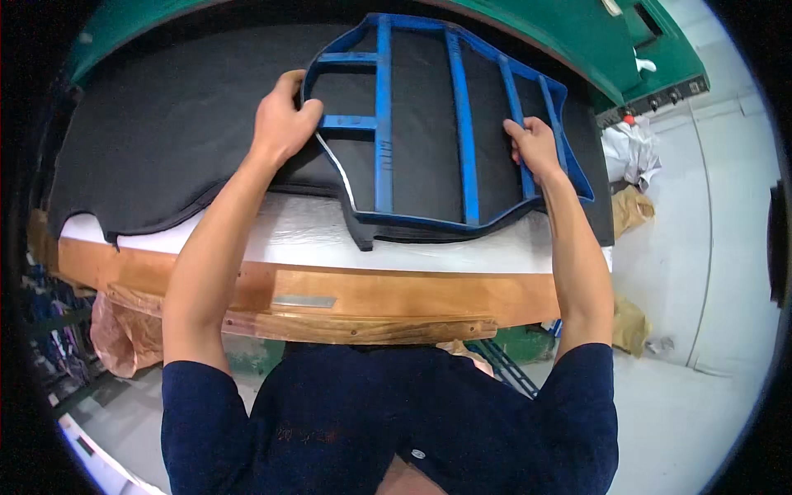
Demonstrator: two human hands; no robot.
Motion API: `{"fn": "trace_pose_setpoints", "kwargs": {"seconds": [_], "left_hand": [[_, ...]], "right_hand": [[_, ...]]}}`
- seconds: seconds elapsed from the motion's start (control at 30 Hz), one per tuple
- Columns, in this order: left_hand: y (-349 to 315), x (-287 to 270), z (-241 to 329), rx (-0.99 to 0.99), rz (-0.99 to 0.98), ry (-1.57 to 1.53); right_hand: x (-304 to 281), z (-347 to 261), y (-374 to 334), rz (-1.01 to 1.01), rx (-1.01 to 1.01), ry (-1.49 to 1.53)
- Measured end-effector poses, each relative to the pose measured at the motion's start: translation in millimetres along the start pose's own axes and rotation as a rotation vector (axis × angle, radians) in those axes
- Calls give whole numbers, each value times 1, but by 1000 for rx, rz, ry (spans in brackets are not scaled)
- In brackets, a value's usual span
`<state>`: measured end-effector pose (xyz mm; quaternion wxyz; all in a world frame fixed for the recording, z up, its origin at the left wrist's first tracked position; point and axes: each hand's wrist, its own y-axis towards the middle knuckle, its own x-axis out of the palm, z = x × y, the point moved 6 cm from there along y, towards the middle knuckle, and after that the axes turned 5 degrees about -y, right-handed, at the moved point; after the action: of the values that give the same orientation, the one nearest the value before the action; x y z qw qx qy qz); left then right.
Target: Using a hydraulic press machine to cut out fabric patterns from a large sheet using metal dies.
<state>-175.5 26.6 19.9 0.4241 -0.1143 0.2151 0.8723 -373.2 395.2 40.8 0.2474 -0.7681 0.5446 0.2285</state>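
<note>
A blue metal cutting die point(382, 115), an irregular outline with several crossbars, lies on the black sheet material point(165, 124). At its left side my left hand point(285, 122) is closed on the rim, with the thumb lying along the edge near a short crossbar. My right hand point(535, 148) is wrapped around one of the bars toward the right end; some of its fingers are hidden behind the bar. Cut-out curves run along the near edge of the black sheet, and a white board point(412, 254) shows below it.
A wooden ledge point(396, 289) runs along the near side, with a flat metal strip point(304, 301) on it. The green machine point(577, 49) stands over the far side, its knobs at the right. Crumpled brown paper point(124, 330) hangs at the lower left.
</note>
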Motion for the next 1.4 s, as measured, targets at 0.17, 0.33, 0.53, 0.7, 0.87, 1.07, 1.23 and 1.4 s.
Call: {"fn": "trace_pose_setpoints", "kwargs": {"seconds": [0.17, 0.33, 0.53, 0.7, 0.87, 1.07, 1.23, 1.4], "left_hand": [[3, 0, -6, 54, 20, 21], [7, -3, -18, -3, -29, -94], [8, -1, -12, -64, -46, -80], [5, 4, 0, -87, -81, -93], [3, -1, -15, -41, -43, -96], [4, -2, -13, -47, -43, -100], [4, 1, -16, -62, -99, -145], [5, 8, -9, -4, -117, -145]], "right_hand": [[-1, 3, 1, -44, 52, 54], [-5, 1, 7, -145, 63, 186], [-3, 4, 11, -246, 104, 185], [-5, 15, 13, -213, 46, 264], [-2, 7, 5, -172, -12, 243], [-1, 4, 4, -106, -36, 89], [-2, 0, 0, -59, -59, -72], [-2, 7, 1, 32, -56, -114]]}}
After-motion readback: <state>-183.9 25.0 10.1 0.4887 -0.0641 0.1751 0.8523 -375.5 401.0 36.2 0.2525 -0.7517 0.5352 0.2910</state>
